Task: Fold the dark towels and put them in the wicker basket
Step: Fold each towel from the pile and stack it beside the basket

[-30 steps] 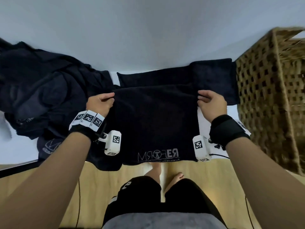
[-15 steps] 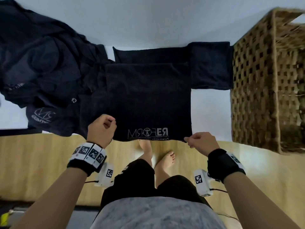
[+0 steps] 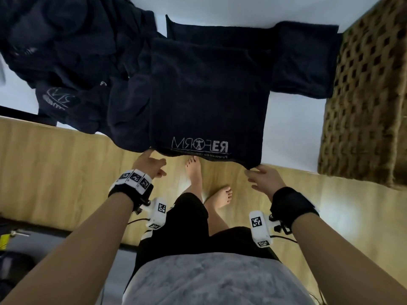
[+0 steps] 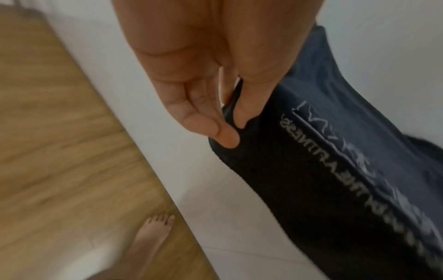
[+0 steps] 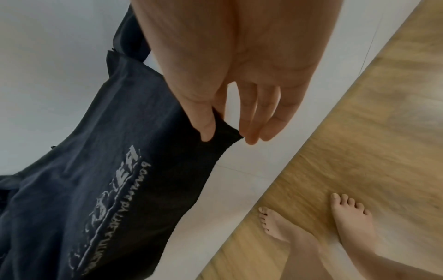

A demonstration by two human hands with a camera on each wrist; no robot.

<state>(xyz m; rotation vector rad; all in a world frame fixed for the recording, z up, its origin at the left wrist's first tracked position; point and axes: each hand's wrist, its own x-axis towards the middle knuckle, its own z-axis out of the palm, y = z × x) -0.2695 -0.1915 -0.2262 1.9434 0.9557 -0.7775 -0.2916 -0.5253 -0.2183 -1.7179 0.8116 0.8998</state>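
Your work surface is a white table (image 3: 293,119). At its right end stands the wicker basket (image 3: 365,100); its inside is out of view, so you cannot tell whether any towel is in it yet. At the left end lies a heap of unfolded dark towels (image 3: 72,53), which are judged to be work still ahead of you. Along the far edge sits a folded dark towel (image 3: 304,60), just beside the basket and not yet in it.

The towel in hand is the logo towel (image 3: 209,93), spread on the table between the heap and the basket. Its printed hem hangs over the near edge toward you. Judged from this, you are early in its fold; no towel is seen delivered.

Your left hand (image 3: 147,166) pinches the left near corner between thumb (image 4: 249,106) and fingertips (image 4: 225,136), with the cloth running away from the palm. Your right hand (image 3: 264,179) pinches the right near corner the same way: the thumb (image 5: 203,125) lies on top of the hem, and the fingers (image 5: 254,132) sit at its edge. Both grips are on the hem only.
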